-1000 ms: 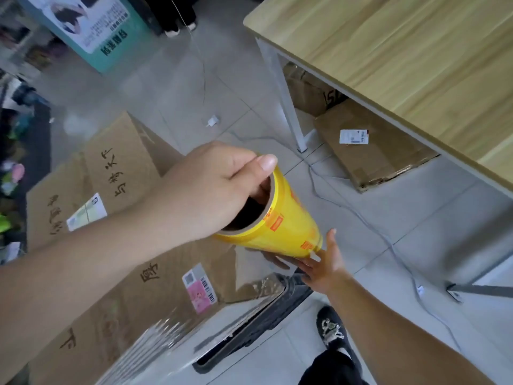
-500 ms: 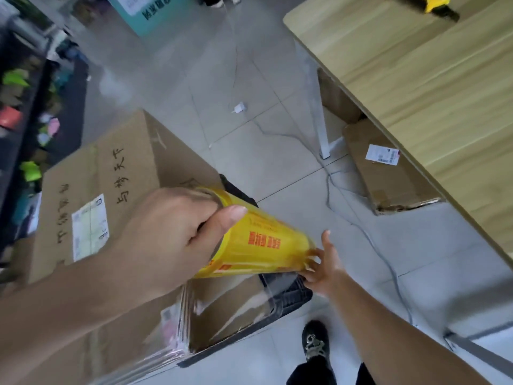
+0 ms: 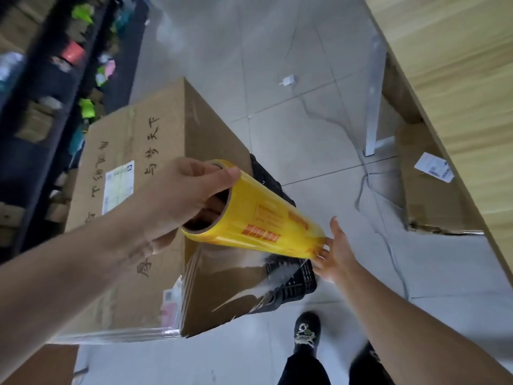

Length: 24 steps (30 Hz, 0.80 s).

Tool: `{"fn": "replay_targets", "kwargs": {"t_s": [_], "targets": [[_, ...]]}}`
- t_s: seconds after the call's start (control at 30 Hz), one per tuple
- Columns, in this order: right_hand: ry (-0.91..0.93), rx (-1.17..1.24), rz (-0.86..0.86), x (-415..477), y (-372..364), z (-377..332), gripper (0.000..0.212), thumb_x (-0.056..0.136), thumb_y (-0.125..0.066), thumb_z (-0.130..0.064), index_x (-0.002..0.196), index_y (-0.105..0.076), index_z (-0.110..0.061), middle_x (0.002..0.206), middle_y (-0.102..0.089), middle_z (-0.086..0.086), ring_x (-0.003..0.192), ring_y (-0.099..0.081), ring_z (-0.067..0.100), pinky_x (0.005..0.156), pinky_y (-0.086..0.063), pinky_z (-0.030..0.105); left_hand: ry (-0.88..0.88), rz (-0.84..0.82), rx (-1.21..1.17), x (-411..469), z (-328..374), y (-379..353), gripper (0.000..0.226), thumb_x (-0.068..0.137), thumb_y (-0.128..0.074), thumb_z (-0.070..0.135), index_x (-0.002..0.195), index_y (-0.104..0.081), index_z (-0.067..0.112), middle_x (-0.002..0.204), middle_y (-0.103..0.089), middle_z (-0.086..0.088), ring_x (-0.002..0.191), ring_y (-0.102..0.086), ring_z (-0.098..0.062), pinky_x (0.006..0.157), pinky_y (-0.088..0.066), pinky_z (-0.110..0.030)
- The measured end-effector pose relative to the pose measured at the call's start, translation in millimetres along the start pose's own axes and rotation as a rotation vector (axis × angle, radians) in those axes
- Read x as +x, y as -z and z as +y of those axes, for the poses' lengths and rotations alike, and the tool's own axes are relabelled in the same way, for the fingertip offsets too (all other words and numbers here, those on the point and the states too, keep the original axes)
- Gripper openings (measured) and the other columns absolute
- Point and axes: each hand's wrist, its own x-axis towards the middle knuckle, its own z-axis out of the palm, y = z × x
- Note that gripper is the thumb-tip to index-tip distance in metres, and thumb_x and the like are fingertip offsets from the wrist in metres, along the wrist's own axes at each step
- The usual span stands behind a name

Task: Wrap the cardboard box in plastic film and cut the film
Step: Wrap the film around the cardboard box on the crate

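Both ends of the film roll (image 3: 258,220) are held, left hand (image 3: 180,195) clamped, right hand (image 3: 337,251) apparently flat; film (image 3: 236,276) is now drawn further round the cardboard box (image 3: 133,140).

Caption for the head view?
Left hand grips, right hand steadies the yellow film roll beside the partly wrapped cardboard box.
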Motion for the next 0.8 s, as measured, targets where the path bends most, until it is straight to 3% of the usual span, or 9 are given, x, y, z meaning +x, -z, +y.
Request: {"fn": "replay_targets", "kwargs": {"t_s": [0.1, 0.17, 0.23, 0.3, 0.4, 0.5, 0.63, 0.73, 0.8], "targets": [[0.005, -0.037, -0.009, -1.4, -4.2, -8.3, 0.094, 0.075, -0.044, -0.082, 0.145, -0.034, -0.02, 0.146, -0.042, 0.011, 0.13, -0.044, 0.03, 0.114, -0.018, 0.054, -0.051, -0.079, 0.087, 6.4, 2.3, 9.2, 0.058, 0.07, -0.07, 0.047, 0.092, -0.069, -0.007, 0.093, -0.071, -0.023, 0.092, -0.068, -0.038, 0.1, -0.046, -0.052], [0.008, -0.038, -0.021, -2.3, -3.8, -19.0, 0.091, 0.078, -0.042, -0.079, 0.146, -0.034, -0.019, 0.146, -0.041, 0.01, 0.132, -0.041, 0.03, 0.114, -0.019, 0.052, -0.086, -0.148, 0.141, 5.1, 9.7, 12.6, 0.079, 0.069, -0.065, 0.055, 0.101, -0.058, -0.017, 0.094, -0.061, -0.011, 0.086, -0.058, -0.031, 0.095, -0.041, -0.045], [0.017, -0.027, -0.023, -3.2, -3.5, -31.8, 0.088, 0.08, -0.041, -0.077, 0.145, -0.034, -0.018, 0.146, -0.043, 0.01, 0.132, -0.042, 0.03, 0.114, -0.02, 0.049, -0.11, -0.194, 0.183, 4.0, 15.4, 13.2, 0.078, 0.072, -0.062, 0.053, 0.1, -0.054, -0.02, 0.099, -0.048, -0.003, 0.091, -0.046, -0.023, 0.084, -0.036, -0.041], [0.015, -0.016, -0.035, -5.4, -5.1, -41.0, 0.086, 0.081, -0.042, -0.077, 0.144, -0.037, -0.019, 0.144, -0.044, 0.01, 0.131, -0.043, 0.03, 0.115, -0.021, 0.048, -0.101, -0.187, 0.152, 7.1, 19.5, 11.0, 0.065, 0.073, -0.065, 0.04, 0.1, -0.055, -0.019, 0.099, -0.053, -0.003, 0.09, -0.05, -0.023, 0.085, -0.037, -0.038], [0.014, 0.007, -0.064, -8.9, -8.8, -45.8, 0.084, 0.082, -0.041, -0.076, 0.143, -0.039, -0.018, 0.144, -0.045, 0.01, 0.132, -0.042, 0.028, 0.117, -0.018, 0.046, -0.049, -0.104, 0.023, 14.1, 27.4, 6.1, 0.054, 0.07, -0.073, 0.029, 0.083, -0.05, -0.018, 0.081, -0.05, -0.013, 0.073, -0.047, -0.031, 0.078, -0.036, -0.039], [0.005, 0.008, -0.066, -11.5, -11.4, -47.0, 0.085, 0.081, -0.041, -0.076, 0.143, -0.039, -0.018, 0.144, -0.046, 0.01, 0.133, -0.042, 0.028, 0.117, -0.017, 0.047, 0.035, -0.061, -0.073, 24.1, 31.6, 0.5, 0.06, 0.079, -0.071, 0.042, 0.091, -0.057, -0.016, 0.078, -0.067, -0.018, 0.073, -0.066, -0.027, 0.075, -0.049, -0.033], [-0.011, -0.022, -0.036, -12.0, -16.8, -53.7, 0.094, 0.077, -0.037, -0.082, 0.145, -0.035, -0.017, 0.145, -0.044, 0.011, 0.134, -0.04, 0.028, 0.117, -0.014, 0.05, 0.086, -0.007, -0.077, 35.9, 33.7, 3.3, 0.042, 0.096, -0.054, 0.027, 0.057, -0.055, 0.011, 0.039, -0.052, 0.005, 0.033, -0.05, -0.008, 0.039, -0.041, -0.015], [-0.013, -0.077, -0.033, -12.9, -23.9, -67.0, 0.103, 0.075, -0.03, -0.086, 0.147, -0.033, -0.012, 0.148, -0.04, 0.011, 0.138, -0.034, 0.028, 0.117, -0.012, 0.052, 0.096, 0.043, -0.022, 42.2, 37.1, 7.9, 0.058, 0.092, -0.06, 0.023, 0.035, -0.054, 0.017, 0.041, -0.047, 0.009, 0.038, -0.046, -0.008, 0.049, -0.042, -0.021], [-0.004, -0.099, -0.043, -13.4, -30.7, -80.1, 0.104, 0.074, -0.029, -0.086, 0.146, -0.034, -0.011, 0.147, -0.041, 0.012, 0.138, -0.035, 0.027, 0.117, -0.015, 0.051, 0.073, 0.062, 0.026, 48.0, 35.9, 17.9, 0.047, 0.082, -0.07, 0.032, 0.039, -0.057, 0.016, 0.055, -0.055, 0.0, 0.057, -0.054, -0.019, 0.066, -0.046, -0.036]]}}
